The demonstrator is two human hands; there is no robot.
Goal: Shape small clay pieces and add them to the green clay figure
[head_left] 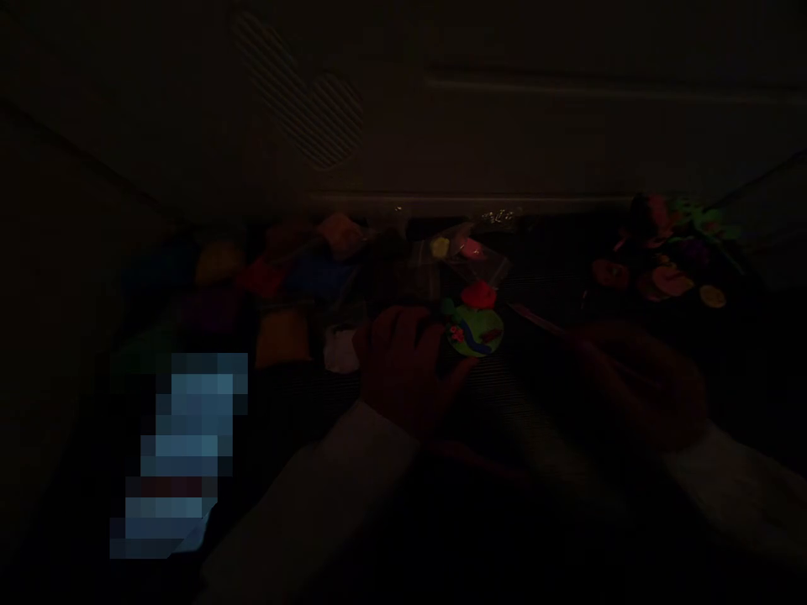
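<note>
The scene is very dark. My left hand is curled around the left edge of a small green clay disc that carries a blue strip and small coloured bits, with a red clay piece just above it. My right hand is closed around a thin pink stick-like tool whose tip points toward the disc. Both wrists wear pale sleeves.
Lumps of coloured clay in clear bags lie behind my left hand, and a white lump sits beside it. A glowing phone screen lies at the lower left. More finished clay shapes sit at the far right. A wall runs behind.
</note>
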